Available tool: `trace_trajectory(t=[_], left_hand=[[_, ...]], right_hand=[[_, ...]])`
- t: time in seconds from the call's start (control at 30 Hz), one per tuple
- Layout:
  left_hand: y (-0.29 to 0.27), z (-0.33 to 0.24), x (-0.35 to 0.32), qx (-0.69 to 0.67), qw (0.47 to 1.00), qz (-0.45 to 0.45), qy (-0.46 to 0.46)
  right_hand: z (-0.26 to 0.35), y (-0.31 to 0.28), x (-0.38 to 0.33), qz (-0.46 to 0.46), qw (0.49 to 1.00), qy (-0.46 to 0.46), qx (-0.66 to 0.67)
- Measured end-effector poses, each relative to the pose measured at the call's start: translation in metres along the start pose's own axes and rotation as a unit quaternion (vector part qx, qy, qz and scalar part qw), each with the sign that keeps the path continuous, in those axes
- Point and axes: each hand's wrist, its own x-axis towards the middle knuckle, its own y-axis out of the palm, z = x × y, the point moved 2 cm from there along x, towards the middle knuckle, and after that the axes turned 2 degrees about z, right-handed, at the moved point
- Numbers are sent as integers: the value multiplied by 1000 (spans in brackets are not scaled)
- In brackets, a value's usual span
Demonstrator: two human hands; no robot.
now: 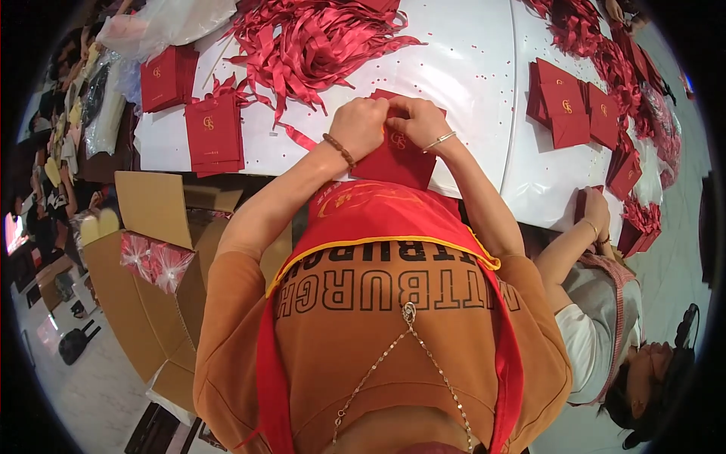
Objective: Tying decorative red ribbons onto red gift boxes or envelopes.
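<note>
A small red paper bag with a gold print lies flat at the table edge, close against my apron. My left hand, with a brown bead bracelet at the wrist, is closed at the bag's upper left part. Facing it, my right hand wears a thin bangle and pinches at the bag's upper edge, thumb and fingers together. The fingertips of both hands meet there, and whatever fine piece may be between them is hidden. Left of my left wrist, a loose red ribbon end lies on the table.
A heap of red ribbons covers the far table. Stacked red bags lie left, more bags right. An open cardboard box with plastic-wrapped red packs stands at my left. A co-worker's hand works at the right table edge.
</note>
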Motion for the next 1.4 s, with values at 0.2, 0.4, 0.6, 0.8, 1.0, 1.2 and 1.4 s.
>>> trace_trajectory(t=[0.2, 0.4, 0.6, 0.8, 1.0, 1.2, 1.4], left_hand=[[-4, -8, 2, 17, 999, 40, -19], [1, 7, 4, -95, 991, 36, -84], [-9, 25, 4, -369, 896, 89, -230], [-22, 34, 14, -144, 981, 116, -56], [-13, 62, 27, -259, 950, 171, -21], [-26, 41, 56, -195, 822, 534, -19], [0, 58, 49, -261, 844, 468, 24]], right_hand=[[3, 1, -5, -26, 999, -15, -19], [6, 2, -6, -33, 998, -7, -46], [-1, 3, -7, -9, 999, 3, 51], [11, 0, -8, -2, 994, -50, 93], [23, 4, -21, -71, 987, -97, -105], [17, 14, -21, -78, 981, -146, -105], [15, 15, -17, -71, 992, -103, -16]])
